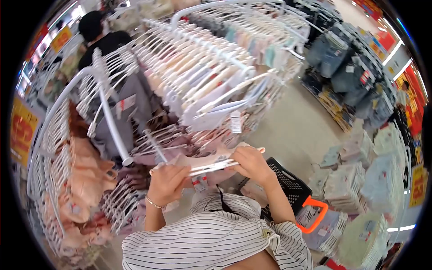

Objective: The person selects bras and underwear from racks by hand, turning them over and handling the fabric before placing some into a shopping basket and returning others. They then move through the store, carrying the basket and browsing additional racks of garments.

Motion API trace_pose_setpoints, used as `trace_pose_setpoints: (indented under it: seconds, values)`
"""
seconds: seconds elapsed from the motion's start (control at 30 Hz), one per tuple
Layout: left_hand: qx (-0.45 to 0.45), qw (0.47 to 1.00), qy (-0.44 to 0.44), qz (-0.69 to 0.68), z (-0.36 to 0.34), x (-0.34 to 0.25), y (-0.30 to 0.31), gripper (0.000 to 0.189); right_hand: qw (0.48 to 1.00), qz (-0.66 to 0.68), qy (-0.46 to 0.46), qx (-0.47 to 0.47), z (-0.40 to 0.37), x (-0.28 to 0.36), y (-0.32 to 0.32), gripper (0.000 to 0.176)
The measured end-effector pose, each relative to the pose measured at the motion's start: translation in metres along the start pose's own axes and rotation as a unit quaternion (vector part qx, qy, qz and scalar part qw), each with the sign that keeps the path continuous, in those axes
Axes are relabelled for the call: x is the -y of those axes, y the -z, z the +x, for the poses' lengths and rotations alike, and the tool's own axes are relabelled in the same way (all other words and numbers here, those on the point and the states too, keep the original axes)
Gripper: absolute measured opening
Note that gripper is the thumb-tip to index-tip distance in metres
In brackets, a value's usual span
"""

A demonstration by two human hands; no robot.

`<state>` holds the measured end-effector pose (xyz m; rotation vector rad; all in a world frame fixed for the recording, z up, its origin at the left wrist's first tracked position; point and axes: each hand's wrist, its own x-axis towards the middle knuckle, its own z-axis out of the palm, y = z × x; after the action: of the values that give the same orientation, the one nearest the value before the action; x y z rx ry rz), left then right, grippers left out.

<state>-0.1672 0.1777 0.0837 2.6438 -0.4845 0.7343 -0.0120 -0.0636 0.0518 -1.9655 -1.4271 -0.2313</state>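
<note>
Both of my hands hold a pale pink garment (pixel 198 161) with a grey print, stretched along a white hanger (pixel 213 167) in front of my body. My left hand (pixel 170 183), with a bracelet at the wrist, is closed round the left end. My right hand (pixel 250 165) grips the right end, which sits a little higher. Below the hanger dangles a red and white tag (pixel 199 183). The lower part of the garment is hard to make out. Just beyond it hang several pastel garments (pixel 211 101) on white hangers.
A white rail (pixel 103 112) curves at the left, with peach clothes (pixel 85 175) near it. A black basket (pixel 288 186) with an orange handle (pixel 323 211) stands by my right arm. Jeans (pixel 333 54) hang at the back right. A person in black (pixel 105 45) is at the upper left.
</note>
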Motion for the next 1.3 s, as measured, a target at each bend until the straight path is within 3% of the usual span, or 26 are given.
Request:
trace_pose_setpoints:
  seconds: [0.1,0.3,0.5,0.67,0.8,0.9,1.1,1.2,1.23,1.3]
  values:
    - [-0.067,0.997,0.023,0.028,-0.012,0.011,0.032,0.031,0.998,0.032,0.056,0.01,0.044,0.006,-0.019,0.02]
    - [-0.152,0.97,0.109,0.158,-0.023,0.042,0.068,0.026,0.995,0.07,0.069,0.021,0.13,0.02,-0.053,0.021]
    - [-0.2,0.955,0.108,0.191,-0.021,0.079,0.106,0.023,0.994,0.067,0.089,-0.015,0.197,0.041,-0.062,0.02]
    - [-0.204,0.946,0.183,0.173,-0.025,0.115,0.128,0.019,0.988,-0.015,0.143,-0.052,0.249,0.04,-0.101,0.022]
    - [-0.215,0.935,0.177,0.22,-0.032,0.144,0.123,0.018,0.983,-0.135,0.115,-0.039,0.282,0.034,-0.148,0.015]
    - [-0.218,0.922,0.197,0.251,-0.027,0.152,0.117,0.017,0.979,-0.19,0.068,0.032,0.308,0.037,-0.158,0.023]
    - [-0.136,0.883,0.26,0.366,-0.024,0.179,0.109,0.03,0.982,-0.158,-0.05,0.094,0.345,0.053,-0.161,0.049]
    - [-0.084,0.818,0.285,0.493,-0.019,0.18,0.098,0.038,0.982,-0.176,-0.044,0.058,0.343,0.054,-0.171,0.054]
    - [-0.047,0.789,0.351,0.502,-0.012,0.174,0.093,0.045,0.981,-0.188,-0.029,-0.029,0.334,0.052,-0.181,0.059]
    - [-0.114,0.773,0.301,0.547,-0.015,0.165,0.077,0.06,0.959,-0.224,0.019,-0.172,0.3,0.057,-0.185,0.067]
